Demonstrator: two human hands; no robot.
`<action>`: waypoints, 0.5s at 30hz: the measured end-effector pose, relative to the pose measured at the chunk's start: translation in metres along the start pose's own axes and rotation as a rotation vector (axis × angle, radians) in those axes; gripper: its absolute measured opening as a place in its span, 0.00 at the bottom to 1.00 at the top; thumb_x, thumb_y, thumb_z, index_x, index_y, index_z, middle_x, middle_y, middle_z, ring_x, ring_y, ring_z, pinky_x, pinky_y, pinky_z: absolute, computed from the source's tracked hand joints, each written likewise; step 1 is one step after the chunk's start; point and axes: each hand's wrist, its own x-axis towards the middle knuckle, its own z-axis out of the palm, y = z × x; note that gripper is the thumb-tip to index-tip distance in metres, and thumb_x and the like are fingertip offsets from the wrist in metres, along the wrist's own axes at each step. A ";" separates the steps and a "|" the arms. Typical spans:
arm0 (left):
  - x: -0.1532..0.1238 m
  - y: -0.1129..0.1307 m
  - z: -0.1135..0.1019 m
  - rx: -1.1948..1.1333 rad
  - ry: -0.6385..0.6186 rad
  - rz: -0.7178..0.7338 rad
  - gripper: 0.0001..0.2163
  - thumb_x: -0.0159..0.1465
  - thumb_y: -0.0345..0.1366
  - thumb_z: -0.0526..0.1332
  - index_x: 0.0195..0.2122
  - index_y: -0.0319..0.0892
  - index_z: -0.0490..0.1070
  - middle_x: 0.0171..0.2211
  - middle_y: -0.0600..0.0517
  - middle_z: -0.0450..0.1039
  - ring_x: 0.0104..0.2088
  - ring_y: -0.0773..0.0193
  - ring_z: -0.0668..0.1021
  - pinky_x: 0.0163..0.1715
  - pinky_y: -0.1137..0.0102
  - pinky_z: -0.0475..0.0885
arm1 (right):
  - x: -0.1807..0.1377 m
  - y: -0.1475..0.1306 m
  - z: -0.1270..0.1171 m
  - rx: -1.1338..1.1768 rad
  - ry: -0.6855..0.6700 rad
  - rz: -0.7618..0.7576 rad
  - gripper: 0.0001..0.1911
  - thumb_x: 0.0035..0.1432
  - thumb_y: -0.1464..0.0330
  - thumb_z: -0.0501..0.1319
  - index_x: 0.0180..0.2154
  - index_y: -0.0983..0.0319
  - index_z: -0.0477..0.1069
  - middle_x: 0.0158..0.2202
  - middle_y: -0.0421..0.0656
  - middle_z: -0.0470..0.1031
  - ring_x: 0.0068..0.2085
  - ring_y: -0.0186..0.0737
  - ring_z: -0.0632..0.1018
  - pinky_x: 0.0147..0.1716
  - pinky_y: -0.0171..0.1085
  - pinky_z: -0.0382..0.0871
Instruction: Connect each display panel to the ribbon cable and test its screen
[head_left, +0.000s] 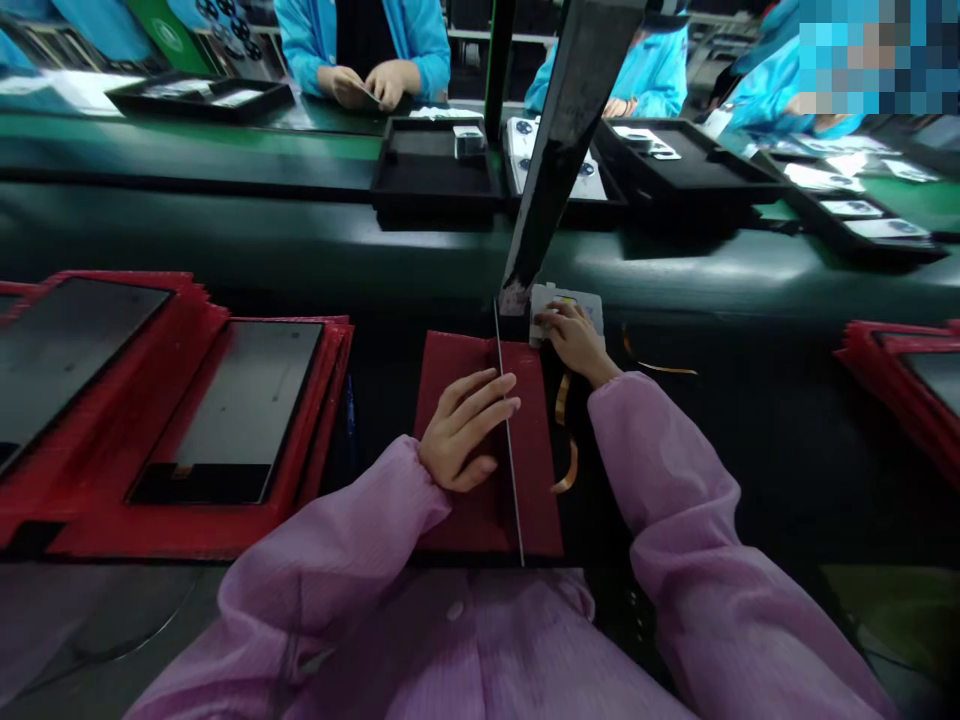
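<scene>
A thin flat panel (513,480) shows edge-on as a narrow pale line over a dark red mat (465,530). My left hand (466,428) is at this panel, its long fingers reaching over the edge and its thumb on the left side. My right hand (576,338) is bent over a small whitish plastic box (591,303) at the mat's far right corner. Its fingertips are pinched together inside the box, near something yellow; what they hold is hidden. A curled amber strip (566,470) lies beside the mat.
To the left, dark-bordered screens (236,400) lie on red padded sleeves (90,525); more red sleeves (862,350) sit at far right. A metal post (551,170) rises just beyond the mat. Black trays (435,175) stand across the green bench, where co-workers in blue sleeves (427,50) handle parts.
</scene>
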 end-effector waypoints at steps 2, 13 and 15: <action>0.000 0.000 -0.001 -0.008 -0.010 0.002 0.28 0.71 0.49 0.44 0.67 0.38 0.56 0.64 0.39 0.62 0.65 0.48 0.62 0.61 0.52 0.63 | 0.002 -0.001 -0.003 0.025 0.014 -0.002 0.17 0.62 0.73 0.51 0.45 0.64 0.77 0.54 0.53 0.70 0.56 0.52 0.68 0.59 0.54 0.59; 0.001 0.000 -0.004 -0.018 -0.057 -0.029 0.30 0.70 0.53 0.44 0.68 0.43 0.54 0.70 0.45 0.50 0.68 0.49 0.54 0.67 0.53 0.52 | -0.030 -0.103 -0.098 0.402 0.024 0.100 0.16 0.66 0.62 0.54 0.51 0.60 0.70 0.33 0.42 0.78 0.30 0.38 0.78 0.30 0.38 0.72; 0.002 -0.001 -0.003 0.003 -0.054 -0.054 0.29 0.69 0.54 0.45 0.68 0.48 0.55 0.73 0.51 0.35 0.70 0.48 0.49 0.68 0.52 0.47 | -0.040 -0.124 -0.099 0.496 -0.096 0.118 0.21 0.66 0.56 0.55 0.54 0.60 0.68 0.27 0.39 0.77 0.24 0.36 0.77 0.24 0.36 0.70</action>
